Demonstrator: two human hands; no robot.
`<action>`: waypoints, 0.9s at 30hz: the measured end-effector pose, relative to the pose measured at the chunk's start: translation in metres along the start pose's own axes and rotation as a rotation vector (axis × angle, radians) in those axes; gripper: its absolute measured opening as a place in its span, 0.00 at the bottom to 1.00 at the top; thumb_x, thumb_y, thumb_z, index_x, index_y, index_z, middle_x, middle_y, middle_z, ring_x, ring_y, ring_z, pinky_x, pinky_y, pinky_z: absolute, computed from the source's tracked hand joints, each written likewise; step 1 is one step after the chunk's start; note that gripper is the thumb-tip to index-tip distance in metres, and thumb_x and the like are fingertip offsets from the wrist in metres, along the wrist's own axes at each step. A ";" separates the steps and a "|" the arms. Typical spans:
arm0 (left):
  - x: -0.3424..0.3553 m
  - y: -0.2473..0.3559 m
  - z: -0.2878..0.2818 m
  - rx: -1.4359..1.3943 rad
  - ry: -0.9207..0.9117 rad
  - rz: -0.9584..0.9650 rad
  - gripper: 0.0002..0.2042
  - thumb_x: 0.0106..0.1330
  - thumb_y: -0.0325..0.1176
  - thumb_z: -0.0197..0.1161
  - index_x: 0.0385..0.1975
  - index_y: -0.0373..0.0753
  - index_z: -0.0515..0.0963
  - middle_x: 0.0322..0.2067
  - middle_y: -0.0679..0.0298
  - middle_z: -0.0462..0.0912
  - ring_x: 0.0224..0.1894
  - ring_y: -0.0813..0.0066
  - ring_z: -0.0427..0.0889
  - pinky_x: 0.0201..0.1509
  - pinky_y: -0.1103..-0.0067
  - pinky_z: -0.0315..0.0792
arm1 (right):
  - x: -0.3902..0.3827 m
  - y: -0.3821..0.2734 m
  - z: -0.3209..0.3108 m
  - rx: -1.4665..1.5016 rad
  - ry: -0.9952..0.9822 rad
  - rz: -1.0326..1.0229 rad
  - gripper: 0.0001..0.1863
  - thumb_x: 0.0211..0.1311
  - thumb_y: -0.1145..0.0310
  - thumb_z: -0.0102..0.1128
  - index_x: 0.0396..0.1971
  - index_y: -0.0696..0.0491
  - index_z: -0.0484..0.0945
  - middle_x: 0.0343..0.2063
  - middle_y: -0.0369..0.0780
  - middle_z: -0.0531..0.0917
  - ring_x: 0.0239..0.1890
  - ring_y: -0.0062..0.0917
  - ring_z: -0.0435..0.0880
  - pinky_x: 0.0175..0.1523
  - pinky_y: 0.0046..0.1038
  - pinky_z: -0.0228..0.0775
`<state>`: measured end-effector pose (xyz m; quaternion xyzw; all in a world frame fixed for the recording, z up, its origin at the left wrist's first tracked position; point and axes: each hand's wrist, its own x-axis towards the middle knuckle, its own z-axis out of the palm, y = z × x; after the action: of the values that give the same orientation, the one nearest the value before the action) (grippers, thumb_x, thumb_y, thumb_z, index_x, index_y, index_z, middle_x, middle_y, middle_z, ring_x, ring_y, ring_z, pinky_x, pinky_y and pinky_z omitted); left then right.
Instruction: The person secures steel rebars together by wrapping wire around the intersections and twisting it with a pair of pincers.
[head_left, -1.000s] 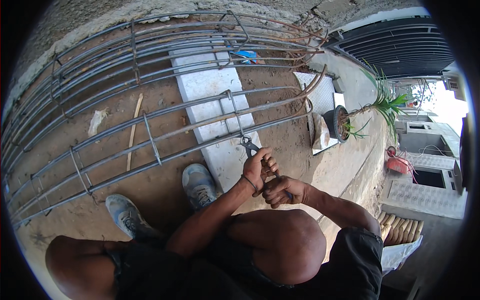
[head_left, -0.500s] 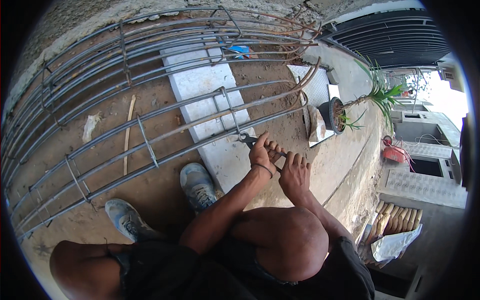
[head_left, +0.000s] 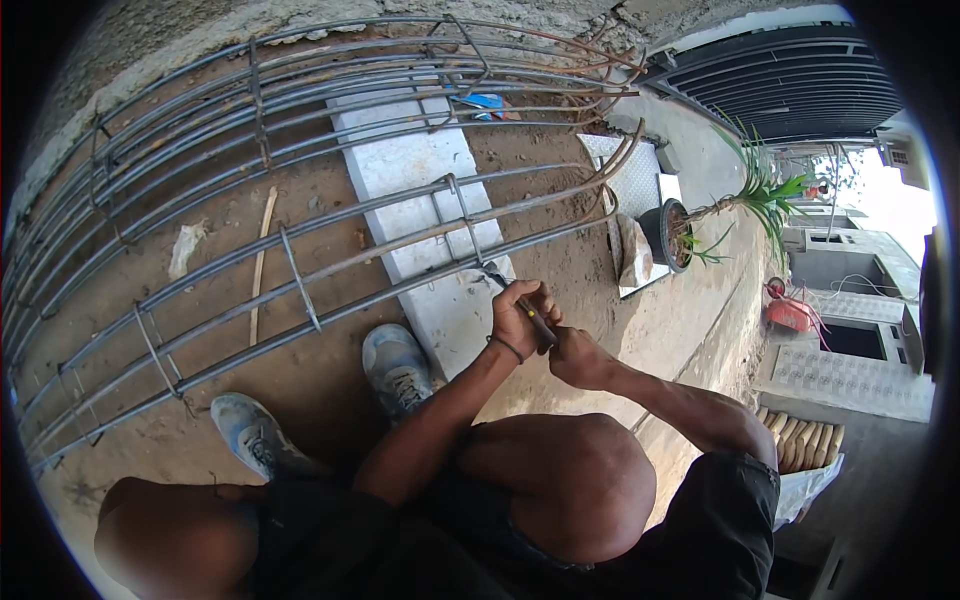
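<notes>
With both hands I hold a pair of dark pincers (head_left: 541,328), its jaws up against the lowest bar of the near rebar cage (head_left: 385,292), close to a square stirrup (head_left: 462,216). My left hand (head_left: 520,314) is closed around the handles below the head. Lower right, my right hand (head_left: 580,358) is wrapped round the handle ends. The jaws look edge-on, and whatever they grip is too small to make out. Beneath the cage lies a pale slab (head_left: 430,318), just behind the tool.
A second rebar cage (head_left: 258,100) lies beyond, by the rough wall. My shoes (head_left: 395,368) are close under the near cage. To the right stand a potted plant (head_left: 664,235) and a broken stone block (head_left: 634,255). A wooden stick (head_left: 263,255) lies on the dirt.
My right hand has moved down and left, its elbow swinging out to the right. The pincers have turned, from jaws seen broadside to edge-on. My left hand has shifted slightly down.
</notes>
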<state>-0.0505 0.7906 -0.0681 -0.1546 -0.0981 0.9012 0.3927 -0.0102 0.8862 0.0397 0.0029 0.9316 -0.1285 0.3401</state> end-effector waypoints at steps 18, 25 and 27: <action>-0.003 -0.010 0.000 -0.148 0.007 0.097 0.12 0.51 0.35 0.55 0.34 0.38 0.74 0.29 0.56 0.79 0.37 0.63 0.79 0.48 0.71 0.72 | -0.024 -0.028 0.012 -0.414 0.249 0.176 0.14 0.53 0.73 0.49 0.42 0.54 0.67 0.29 0.48 0.71 0.31 0.43 0.76 0.35 0.42 0.65; -0.012 -0.007 0.022 -0.094 0.283 0.142 0.16 0.57 0.35 0.61 0.44 0.39 0.70 0.35 0.58 0.76 0.41 0.62 0.77 0.50 0.68 0.71 | -0.025 -0.026 -0.008 -0.796 0.451 -0.029 0.17 0.47 0.74 0.51 0.41 0.53 0.67 0.29 0.45 0.66 0.30 0.34 0.67 0.33 0.35 0.55; -0.005 -0.006 0.022 -0.024 0.389 0.127 0.15 0.52 0.39 0.66 0.37 0.44 0.72 0.29 0.62 0.78 0.33 0.68 0.78 0.41 0.73 0.72 | -0.029 -0.033 -0.012 -0.750 0.405 -0.015 0.16 0.51 0.73 0.54 0.41 0.54 0.66 0.33 0.46 0.67 0.32 0.35 0.69 0.32 0.35 0.56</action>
<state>-0.0509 0.7895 -0.0448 -0.3361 -0.0212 0.8762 0.3449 0.0014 0.8594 0.0753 -0.1027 0.9618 0.2198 0.1267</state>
